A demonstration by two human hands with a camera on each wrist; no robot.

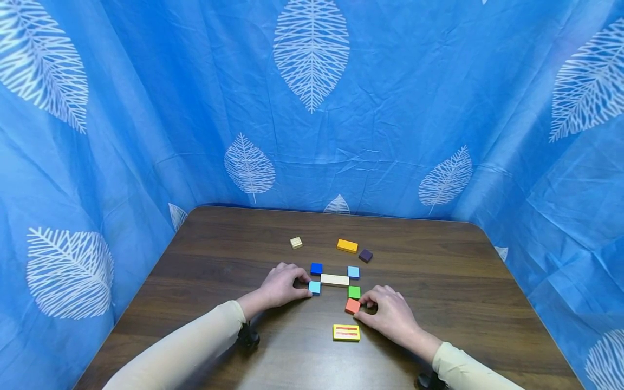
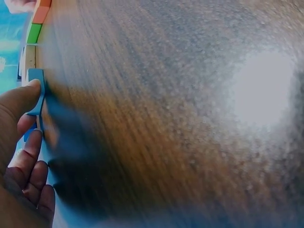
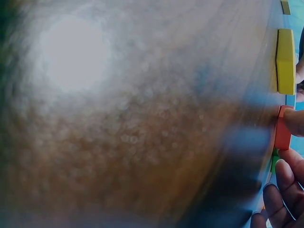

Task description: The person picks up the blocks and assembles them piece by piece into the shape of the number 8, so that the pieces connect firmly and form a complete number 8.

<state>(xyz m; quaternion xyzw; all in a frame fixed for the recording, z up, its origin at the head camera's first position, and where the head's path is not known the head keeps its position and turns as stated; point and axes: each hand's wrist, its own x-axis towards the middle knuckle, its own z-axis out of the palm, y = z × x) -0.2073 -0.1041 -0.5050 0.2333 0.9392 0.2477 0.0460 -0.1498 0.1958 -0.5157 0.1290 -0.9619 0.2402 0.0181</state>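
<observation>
My left hand (image 1: pixel 284 285) pinches a light blue block (image 1: pixel 314 288) between thumb and index finger at the left end of a long cream block (image 1: pixel 335 280). In the left wrist view the thumb lies on the near edge of that block (image 2: pixel 36 76). On the other side, my right hand (image 1: pixel 389 314) pinches an orange-red block (image 1: pixel 352 306), also seen in the right wrist view (image 3: pixel 283 130). This block sits just below a green block (image 1: pixel 354 292). A dark blue block (image 1: pixel 316 268) and a second light blue block (image 1: pixel 353 272) stand beyond the cream block's ends.
Nearer to me lies a yellow block (image 1: pixel 346 332) with red and white markings. Farther back are an orange-yellow block (image 1: pixel 347 246), a dark purple block (image 1: pixel 365 255) and a small cream block (image 1: pixel 296 242). A blue leaf-patterned curtain (image 1: pixel 380 119) surrounds the brown wooden table (image 1: pixel 219 238).
</observation>
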